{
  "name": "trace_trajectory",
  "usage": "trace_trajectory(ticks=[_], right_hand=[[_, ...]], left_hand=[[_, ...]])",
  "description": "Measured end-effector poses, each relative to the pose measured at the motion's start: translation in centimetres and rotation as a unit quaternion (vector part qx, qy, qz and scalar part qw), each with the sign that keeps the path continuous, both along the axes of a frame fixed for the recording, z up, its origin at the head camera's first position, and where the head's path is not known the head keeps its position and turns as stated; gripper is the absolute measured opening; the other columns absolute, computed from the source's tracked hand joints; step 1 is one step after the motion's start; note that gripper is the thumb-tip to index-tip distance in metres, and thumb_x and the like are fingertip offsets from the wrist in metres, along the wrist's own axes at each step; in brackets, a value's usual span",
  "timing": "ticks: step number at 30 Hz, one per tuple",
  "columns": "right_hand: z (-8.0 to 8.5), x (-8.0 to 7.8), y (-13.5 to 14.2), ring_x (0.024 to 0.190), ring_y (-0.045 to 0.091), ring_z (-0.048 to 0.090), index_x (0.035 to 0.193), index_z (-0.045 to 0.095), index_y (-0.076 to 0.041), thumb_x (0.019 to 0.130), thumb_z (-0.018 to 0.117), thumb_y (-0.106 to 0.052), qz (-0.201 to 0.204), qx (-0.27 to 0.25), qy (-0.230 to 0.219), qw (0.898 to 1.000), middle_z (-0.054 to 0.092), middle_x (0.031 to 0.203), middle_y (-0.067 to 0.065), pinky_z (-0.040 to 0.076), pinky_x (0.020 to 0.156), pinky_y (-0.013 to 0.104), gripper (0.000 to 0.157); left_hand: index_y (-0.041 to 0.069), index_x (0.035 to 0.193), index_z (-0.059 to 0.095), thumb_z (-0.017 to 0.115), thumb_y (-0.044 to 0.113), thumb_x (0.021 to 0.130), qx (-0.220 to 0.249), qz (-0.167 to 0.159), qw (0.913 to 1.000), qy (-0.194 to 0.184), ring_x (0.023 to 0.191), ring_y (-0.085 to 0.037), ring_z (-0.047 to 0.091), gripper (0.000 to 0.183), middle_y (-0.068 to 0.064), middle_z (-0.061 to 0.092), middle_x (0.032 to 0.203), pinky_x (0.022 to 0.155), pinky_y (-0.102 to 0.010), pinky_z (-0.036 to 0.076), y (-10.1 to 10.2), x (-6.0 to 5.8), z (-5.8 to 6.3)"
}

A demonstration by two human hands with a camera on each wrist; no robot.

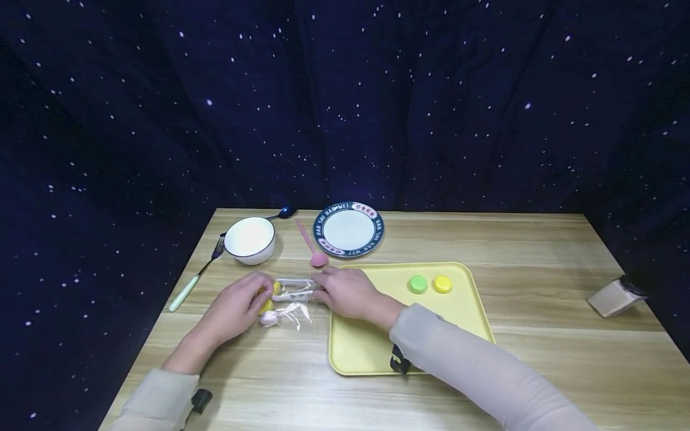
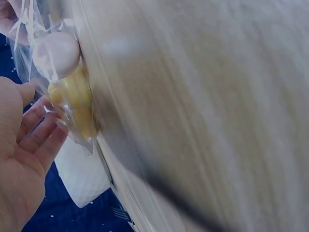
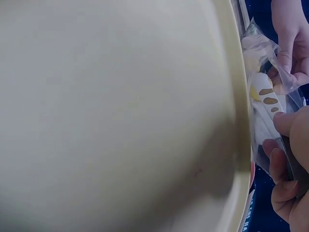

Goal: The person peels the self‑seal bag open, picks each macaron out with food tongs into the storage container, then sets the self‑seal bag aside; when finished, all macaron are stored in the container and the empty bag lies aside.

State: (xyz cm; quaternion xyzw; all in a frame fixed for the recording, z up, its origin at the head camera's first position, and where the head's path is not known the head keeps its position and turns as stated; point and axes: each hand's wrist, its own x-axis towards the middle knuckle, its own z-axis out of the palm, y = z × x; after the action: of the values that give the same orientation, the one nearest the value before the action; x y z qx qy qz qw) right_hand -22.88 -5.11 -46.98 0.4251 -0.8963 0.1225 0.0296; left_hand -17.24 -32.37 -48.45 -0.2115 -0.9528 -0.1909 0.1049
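Note:
My left hand (image 1: 237,302) pinches the edge of a clear plastic bag (image 1: 299,312) on the table, left of the yellow tray. Inside the bag are yellow macarons (image 2: 77,94) and a pale pink one (image 2: 57,54). My right hand (image 1: 347,292) grips a pair of tongs (image 3: 267,94) with white, brown-spotted tips. Those tips reach into the bag, and its film partly blurs them. On the yellow tray (image 1: 358,359) lie a green macaron (image 1: 417,284) and a yellow macaron (image 1: 442,284), both beyond my right forearm.
Behind my left hand stand a white bowl (image 1: 250,238) and a green-handled fork (image 1: 185,292). A dark blue spoon (image 1: 287,212), a pink spoon (image 1: 318,258) and a blue-rimmed plate (image 1: 349,230) lie at the back. A jar (image 1: 614,297) rests on its side at far right.

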Motion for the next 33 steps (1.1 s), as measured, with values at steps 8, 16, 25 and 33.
trace_trajectory(ticks=[8, 16, 25, 33], right_hand=[[0.4, 0.1, 1.2, 0.073, 0.012, 0.059, 0.129, 0.059, -0.02, 0.095, 0.056, -0.041, 0.006, 0.006, 0.008, 1.0, 0.061, 0.101, -0.003, 0.046, 0.056, 0.027, 0.04], [0.7, 0.3, 3.7, 0.071, 0.01, 0.057, 0.129, 0.059, -0.018, 0.094, 0.058, -0.039, 0.008, -0.002, 0.009, 1.0, 0.061, 0.099, -0.005, 0.048, 0.057, 0.028, 0.04], [0.5, 0.2, 6.1, 0.059, 0.007, 0.048, 0.117, 0.063, -0.02, 0.094, 0.057, -0.04, 0.013, 0.002, -0.001, 1.0, 0.055, 0.087, -0.009, 0.041, 0.048, 0.024, 0.031], [0.9, 0.2, 6.4, 0.059, 0.007, 0.048, 0.119, 0.063, -0.018, 0.094, 0.058, -0.04, 0.022, -0.002, -0.011, 1.0, 0.054, 0.086, -0.009, 0.041, 0.048, 0.024, 0.033]], left_hand=[[0.023, 0.097, 0.056, 0.062, 0.02, 0.094, -0.005, 0.005, 1.0, 0.005, 0.101, -0.009, 0.057, 0.007, 0.012, 0.057, 0.106, 0.086, -0.036, 0.05, 0.1, -0.1, 0.0], [0.02, 0.098, 0.058, 0.061, 0.02, 0.094, -0.008, 0.006, 0.9999, 0.011, 0.102, -0.011, 0.058, 0.005, 0.01, 0.058, 0.107, 0.087, -0.037, 0.05, 0.0, 0.0, 0.0], [0.022, 0.097, 0.057, 0.061, 0.021, 0.094, -0.008, 0.007, 0.9999, 0.009, 0.102, -0.013, 0.059, 0.005, 0.009, 0.059, 0.107, 0.087, -0.038, 0.05, 0.0, 0.1, 0.2], [0.023, 0.097, 0.057, 0.061, 0.022, 0.094, -0.011, 0.008, 0.9999, 0.008, 0.101, -0.011, 0.058, 0.005, 0.01, 0.058, 0.106, 0.086, -0.037, 0.05, 0.0, 0.0, 0.1]])
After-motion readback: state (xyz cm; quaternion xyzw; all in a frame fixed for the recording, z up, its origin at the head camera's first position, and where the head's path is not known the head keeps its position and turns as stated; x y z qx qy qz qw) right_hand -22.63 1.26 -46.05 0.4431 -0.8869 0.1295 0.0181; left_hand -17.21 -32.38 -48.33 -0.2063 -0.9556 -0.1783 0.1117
